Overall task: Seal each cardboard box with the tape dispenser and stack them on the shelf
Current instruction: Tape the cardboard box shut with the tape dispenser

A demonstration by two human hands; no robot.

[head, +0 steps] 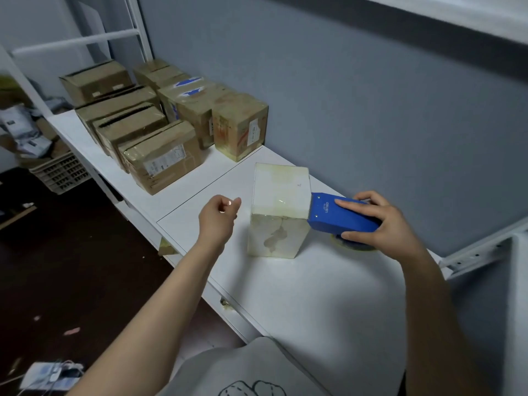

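A pale, tape-wrapped cardboard box (278, 210) stands upright on the white shelf board (300, 281). My right hand (380, 224) grips a blue tape dispenser (340, 214), whose toothed blade touches the box's upper right edge. My left hand (218, 218) hovers just left of the box, apart from it, fingers loosely curled and holding nothing. Several brown cardboard boxes (160, 155) sit in rows further back on the same shelf.
A grey wall (371, 95) runs along the shelf's far side. White metal shelf posts (137, 32) rise at the back left. A plastic crate (60, 172) and clutter lie on the dark floor to the left. A metal bracket (480, 252) is at right.
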